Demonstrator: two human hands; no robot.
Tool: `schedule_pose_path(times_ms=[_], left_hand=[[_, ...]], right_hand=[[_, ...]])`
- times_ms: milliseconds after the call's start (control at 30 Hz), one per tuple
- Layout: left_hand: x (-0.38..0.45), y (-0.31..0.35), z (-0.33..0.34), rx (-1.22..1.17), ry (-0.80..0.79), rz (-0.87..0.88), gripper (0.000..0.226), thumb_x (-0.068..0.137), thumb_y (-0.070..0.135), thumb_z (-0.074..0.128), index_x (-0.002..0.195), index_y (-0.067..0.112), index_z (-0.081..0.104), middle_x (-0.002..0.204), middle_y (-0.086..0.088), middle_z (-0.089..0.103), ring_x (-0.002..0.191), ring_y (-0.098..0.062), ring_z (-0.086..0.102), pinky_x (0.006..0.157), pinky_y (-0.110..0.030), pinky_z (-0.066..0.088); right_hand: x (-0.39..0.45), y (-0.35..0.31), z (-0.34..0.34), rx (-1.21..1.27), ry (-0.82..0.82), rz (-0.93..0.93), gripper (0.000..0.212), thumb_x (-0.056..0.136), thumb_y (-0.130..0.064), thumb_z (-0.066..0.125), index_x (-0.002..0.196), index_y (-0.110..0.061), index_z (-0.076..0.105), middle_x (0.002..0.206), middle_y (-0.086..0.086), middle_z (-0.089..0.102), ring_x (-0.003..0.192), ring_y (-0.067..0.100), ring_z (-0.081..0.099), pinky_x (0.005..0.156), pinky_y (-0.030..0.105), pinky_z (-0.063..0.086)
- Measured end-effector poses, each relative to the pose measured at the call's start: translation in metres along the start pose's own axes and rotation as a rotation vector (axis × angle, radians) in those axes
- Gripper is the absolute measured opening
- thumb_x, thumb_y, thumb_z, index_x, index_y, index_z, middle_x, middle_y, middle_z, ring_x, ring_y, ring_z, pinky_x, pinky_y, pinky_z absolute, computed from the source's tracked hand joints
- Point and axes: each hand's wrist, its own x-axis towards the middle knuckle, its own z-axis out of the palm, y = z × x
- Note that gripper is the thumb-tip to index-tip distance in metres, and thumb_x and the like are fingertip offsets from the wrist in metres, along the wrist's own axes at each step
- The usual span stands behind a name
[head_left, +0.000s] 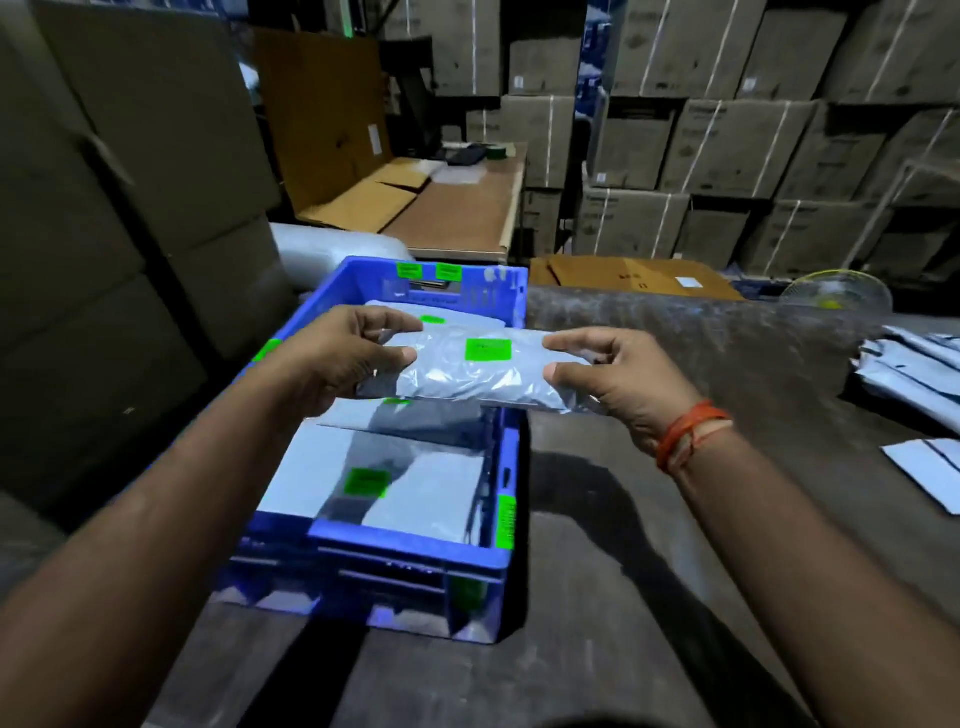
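Hands, left (340, 358) and right (613, 382), pinch a grey packet (467, 371) by its ends above the blue crate (415, 551); next, probably lowering it flat inside.

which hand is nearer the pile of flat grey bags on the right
Right. The right hand grips the packet end facing the pile; the left hand grips the other end, above the blue crate, farther off.
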Motion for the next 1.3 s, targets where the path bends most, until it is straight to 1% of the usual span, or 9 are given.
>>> schedule_pose_path(times_ms=[267, 467, 533, 633, 867, 933, 1000, 1067, 1300], left_hand=[[0.028, -0.032, -0.068, 0.209, 0.130, -0.027, 0.034, 0.093, -0.004, 0.064, 0.124, 0.009, 0.068, 0.104, -0.016, 0.063, 0.080, -0.018, 0.062, 0.070, -0.026, 0.059], [0.037, -0.053, -0.064, 0.470, 0.147, -0.022, 0.039, 0.095, -0.003, 0.060, 0.130, 0.014, 0.064, 0.109, -0.005, 0.061, 0.083, -0.011, 0.057, 0.043, -0.004, 0.038], [0.036, -0.061, -0.063, 0.618, 0.095, -0.006, 0.036, 0.094, 0.003, 0.061, 0.124, 0.022, 0.066, 0.096, -0.007, 0.066, 0.076, -0.016, 0.061, 0.050, -0.010, 0.040], [0.034, -0.069, -0.060, 0.843, 0.037, 0.035, 0.018, 0.094, 0.012, 0.054, 0.103, 0.025, 0.063, 0.110, -0.015, 0.069, 0.100, -0.033, 0.064, 0.080, -0.033, 0.050], [0.030, -0.071, -0.057, 0.986, -0.015, 0.079, 0.030, 0.100, 0.018, 0.049, 0.126, 0.014, 0.062, 0.120, -0.013, 0.068, 0.108, -0.034, 0.061, 0.089, -0.036, 0.050], [0.029, -0.065, -0.055, 1.029, -0.010, 0.098, 0.032, 0.099, 0.020, 0.051, 0.129, 0.015, 0.061, 0.121, -0.015, 0.067, 0.112, -0.035, 0.060, 0.091, -0.037, 0.049], [0.027, -0.054, -0.049, 1.045, 0.020, 0.152, 0.042, 0.100, 0.027, 0.053, 0.141, 0.021, 0.056, 0.131, -0.016, 0.060, 0.122, -0.034, 0.055, 0.096, -0.034, 0.044], [0.023, -0.039, -0.036, 1.002, 0.022, 0.225, 0.052, 0.096, 0.027, 0.060, 0.147, 0.023, 0.050, 0.140, -0.012, 0.053, 0.130, -0.031, 0.050, 0.102, -0.033, 0.041], [0.008, 0.023, 0.041, 0.764, -0.006, 0.442, 0.051, 0.093, 0.033, 0.067, 0.142, 0.025, 0.057, 0.142, 0.002, 0.059, 0.127, -0.018, 0.058, 0.104, -0.028, 0.043]], right_hand=[[0.039, -0.015, 0.091, -0.516, -0.074, -0.024, 0.039, 0.074, -0.020, 0.077, 0.112, -0.026, 0.075, 0.123, -0.006, 0.069, 0.116, 0.013, 0.062, 0.100, 0.025, 0.047], [0.049, -0.004, 0.126, -0.774, -0.109, 0.085, 0.045, 0.081, -0.009, 0.066, 0.125, -0.015, 0.069, 0.132, 0.003, 0.065, 0.120, 0.021, 0.060, 0.089, 0.011, 0.040], [0.052, 0.002, 0.134, -0.864, -0.125, 0.080, 0.032, 0.077, -0.005, 0.063, 0.108, -0.006, 0.071, 0.115, 0.015, 0.069, 0.110, 0.032, 0.064, 0.086, 0.033, 0.056], [0.051, 0.009, 0.143, -0.963, -0.157, 0.078, 0.008, 0.073, -0.001, 0.059, 0.073, -0.009, 0.057, 0.069, 0.015, 0.054, 0.075, 0.035, 0.056, 0.051, 0.028, 0.040], [0.045, 0.009, 0.146, -1.036, -0.177, 0.047, 0.012, 0.077, -0.005, 0.059, 0.071, -0.014, 0.053, 0.070, 0.009, 0.055, 0.076, 0.032, 0.054, 0.052, 0.024, 0.034], [0.040, 0.007, 0.145, -1.042, -0.165, 0.031, 0.007, 0.079, -0.008, 0.060, 0.077, -0.015, 0.059, 0.074, 0.006, 0.058, 0.084, 0.034, 0.059, 0.053, 0.024, 0.037], [0.037, 0.004, 0.139, -0.996, -0.127, -0.034, 0.030, 0.082, -0.014, 0.062, 0.112, -0.014, 0.070, 0.107, 0.009, 0.070, 0.108, 0.033, 0.062, 0.079, 0.032, 0.053], [0.032, -0.004, 0.128, -0.952, -0.062, -0.091, 0.052, 0.087, -0.018, 0.062, 0.139, -0.017, 0.058, 0.134, 0.009, 0.062, 0.124, 0.029, 0.057, 0.104, 0.031, 0.041], [0.016, -0.016, 0.039, -0.857, 0.145, -0.103, 0.047, 0.087, -0.020, 0.065, 0.134, -0.021, 0.063, 0.133, -0.001, 0.065, 0.126, 0.014, 0.056, 0.106, 0.019, 0.033]])
